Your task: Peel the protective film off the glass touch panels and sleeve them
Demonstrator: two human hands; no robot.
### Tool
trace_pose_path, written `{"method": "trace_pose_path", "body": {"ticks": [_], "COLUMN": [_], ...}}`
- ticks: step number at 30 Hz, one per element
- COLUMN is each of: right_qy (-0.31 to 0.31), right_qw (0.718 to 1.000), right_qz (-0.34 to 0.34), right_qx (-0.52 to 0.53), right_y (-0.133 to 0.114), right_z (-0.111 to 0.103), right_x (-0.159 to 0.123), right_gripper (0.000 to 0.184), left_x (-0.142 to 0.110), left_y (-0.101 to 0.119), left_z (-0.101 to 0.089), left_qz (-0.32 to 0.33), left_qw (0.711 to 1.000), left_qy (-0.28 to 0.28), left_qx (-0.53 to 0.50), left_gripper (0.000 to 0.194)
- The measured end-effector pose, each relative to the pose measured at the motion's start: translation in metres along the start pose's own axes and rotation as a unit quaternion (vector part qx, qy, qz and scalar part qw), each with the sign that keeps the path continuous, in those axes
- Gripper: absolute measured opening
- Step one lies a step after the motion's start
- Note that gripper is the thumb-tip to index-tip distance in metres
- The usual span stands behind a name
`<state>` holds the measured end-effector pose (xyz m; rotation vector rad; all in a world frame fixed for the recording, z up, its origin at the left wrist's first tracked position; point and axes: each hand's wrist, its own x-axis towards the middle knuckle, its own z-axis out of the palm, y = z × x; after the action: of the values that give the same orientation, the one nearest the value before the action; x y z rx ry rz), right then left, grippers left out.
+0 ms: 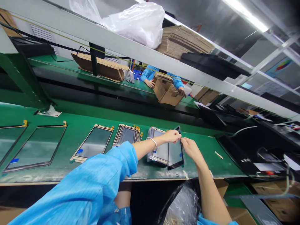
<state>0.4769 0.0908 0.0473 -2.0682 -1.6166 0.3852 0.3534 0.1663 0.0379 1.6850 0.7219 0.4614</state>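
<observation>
A black-framed touch panel (175, 154) is tilted up against the right side of a stack of panels in clear film (160, 144). My left hand (172, 136), a bangle on its wrist, is closed in a pinch at the panel's upper part. Close beside it, my right hand (190, 148) pinches at the panel's upper right edge. Whether a thin film is also between these fingertips cannot be made out. To the left lie a pile of white-framed panels (126, 136), a single white-framed panel (96, 142) and a black-framed panel (38, 147) with an orange ribbon tab.
A green bench (77, 120) runs across, with a steel post (28, 75) at left. Overhead, a shelf holds a plastic bag (138, 23) and cardboard sheets (185, 40). Opposite, a co-worker's hands hold a cardboard box (167, 89). Below the bench edge is a plastic-lined bin (182, 204).
</observation>
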Motion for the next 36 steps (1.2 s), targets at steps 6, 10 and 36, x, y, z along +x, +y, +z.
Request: {"method": "trace_pose_path", "body": {"ticks": [6, 10, 36], "right_qy": [0.024, 0.021, -0.018], "right_qw": [1.000, 0.999, 0.941], "right_qz": [-0.008, -0.012, -0.101], "right_qx": [0.004, 0.028, 0.323], "right_y": [-0.004, -0.004, -0.106], "right_z": [0.011, 0.012, 0.098], "right_x": [0.002, 0.005, -0.044], "right_gripper": [0.027, 0.027, 0.034], "left_x": [-0.002, -0.003, -0.164], "left_y": [-0.011, -0.022, -0.063], "left_z": [-0.007, -0.018, -0.044], "left_qz": [0.004, -0.006, -0.046], "left_qw": [1.000, 1.000, 0.897], "left_qy": [0.013, 0.029, 0.148], "left_qx": [0.008, 0.002, -0.414], "left_gripper": [0.023, 0.024, 0.038]}}
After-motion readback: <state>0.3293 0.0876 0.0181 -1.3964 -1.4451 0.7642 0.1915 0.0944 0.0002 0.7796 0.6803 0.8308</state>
